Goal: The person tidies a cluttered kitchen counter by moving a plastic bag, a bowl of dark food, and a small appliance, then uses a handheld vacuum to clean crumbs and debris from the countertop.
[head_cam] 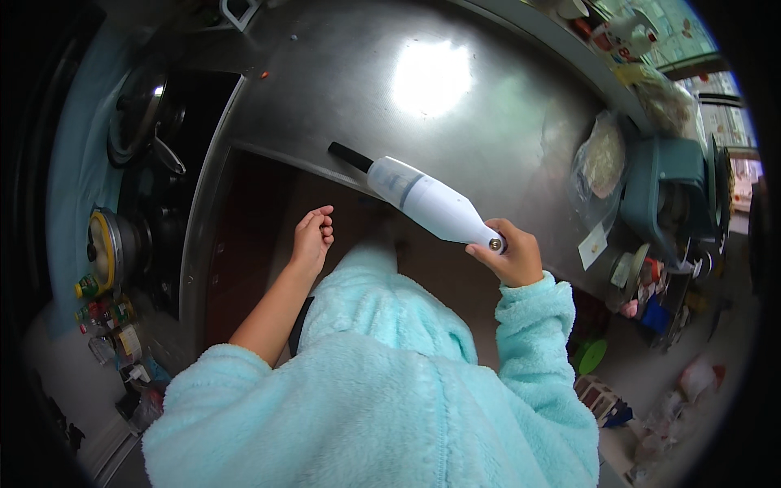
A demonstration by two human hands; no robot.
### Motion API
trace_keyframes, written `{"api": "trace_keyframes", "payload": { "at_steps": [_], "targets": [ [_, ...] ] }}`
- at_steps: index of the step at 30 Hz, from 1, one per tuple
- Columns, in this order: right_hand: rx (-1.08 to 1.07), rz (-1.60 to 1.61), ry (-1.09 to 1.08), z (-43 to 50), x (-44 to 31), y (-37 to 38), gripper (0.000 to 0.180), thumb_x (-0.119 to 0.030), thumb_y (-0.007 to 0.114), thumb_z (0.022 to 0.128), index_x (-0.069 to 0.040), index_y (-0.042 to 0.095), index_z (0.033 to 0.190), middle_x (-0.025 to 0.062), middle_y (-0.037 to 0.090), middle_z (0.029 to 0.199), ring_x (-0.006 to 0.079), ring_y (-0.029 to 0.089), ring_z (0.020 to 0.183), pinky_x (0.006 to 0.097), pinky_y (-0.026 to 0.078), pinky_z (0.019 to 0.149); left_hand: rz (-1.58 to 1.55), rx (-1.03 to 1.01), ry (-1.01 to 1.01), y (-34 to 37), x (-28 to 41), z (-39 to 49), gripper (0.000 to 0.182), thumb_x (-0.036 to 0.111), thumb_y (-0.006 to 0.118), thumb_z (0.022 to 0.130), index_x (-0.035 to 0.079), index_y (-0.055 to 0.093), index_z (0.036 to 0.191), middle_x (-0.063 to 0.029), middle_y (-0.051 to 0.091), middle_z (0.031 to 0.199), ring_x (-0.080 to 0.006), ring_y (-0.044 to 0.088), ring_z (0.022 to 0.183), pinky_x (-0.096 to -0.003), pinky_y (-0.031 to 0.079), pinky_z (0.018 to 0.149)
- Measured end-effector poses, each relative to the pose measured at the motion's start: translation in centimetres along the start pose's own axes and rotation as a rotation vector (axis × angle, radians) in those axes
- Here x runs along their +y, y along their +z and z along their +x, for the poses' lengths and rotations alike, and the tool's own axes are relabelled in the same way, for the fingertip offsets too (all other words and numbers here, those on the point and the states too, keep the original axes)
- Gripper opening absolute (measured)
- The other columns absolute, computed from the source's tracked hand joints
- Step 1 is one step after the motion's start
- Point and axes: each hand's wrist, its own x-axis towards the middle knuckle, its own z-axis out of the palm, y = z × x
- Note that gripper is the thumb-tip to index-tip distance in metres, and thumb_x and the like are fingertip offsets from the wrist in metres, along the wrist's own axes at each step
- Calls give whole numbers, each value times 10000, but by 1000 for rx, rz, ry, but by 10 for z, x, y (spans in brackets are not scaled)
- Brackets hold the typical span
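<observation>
My right hand [517, 255] grips the rear end of a white handheld vacuum cleaner [444, 208]. Its see-through dust cup [393, 180] and black crevice nozzle [349, 157] point away to the upper left. The nozzle lies over the front edge of a stainless steel countertop [341, 79]; whether it touches the metal I cannot tell. Lower and to the left, my left hand [312, 239] hangs in front of the counter edge, fingers loosely curled in with nothing seen in them.
A dark cooktop to the left carries a lidded pan [137, 119] and a pot with a yellow-rimmed lid [102, 250]. A small red scrap [264, 75] lies on the counter. On the right are a clear plastic bag [601, 161] and a blue-green dish rack [656, 189].
</observation>
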Motion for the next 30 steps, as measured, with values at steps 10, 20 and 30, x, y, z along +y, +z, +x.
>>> {"api": "trace_keyframes", "payload": {
  "at_steps": [10, 20, 30],
  "targets": [
    [71, -227, -119, 77, -4, -10, 366, -146, 842, 742, -61, 689, 1063, 100, 683, 859, 284, 657, 770, 394, 533, 696, 84, 31, 203, 34, 36, 43, 185, 176, 520, 1044, 50, 644, 1099, 49, 508, 769, -20, 433, 626, -175, 362, 531],
    [303, -61, 338, -3, 52, -47, 366, -45, 789, 784, -16, 640, 1117, 96, 590, 914, 227, 593, 836, 319, 475, 740, 289, -150, 63, 111, 43, 81, 210, 190, 495, 1053, 50, 646, 1092, 70, 439, 741, -14, 360, 617, -188, 288, 535],
    [289, -75, 475, -47, 57, -65, 412, -16, 812, 750, -25, 658, 1133, 73, 607, 931, 193, 596, 821, 302, 479, 741, 378, -238, -78, 167, 35, 98, 215, 191, 487, 1059, 28, 623, 1093, 64, 404, 732, -21, 352, 601, -193, 300, 522]
  ]
}}
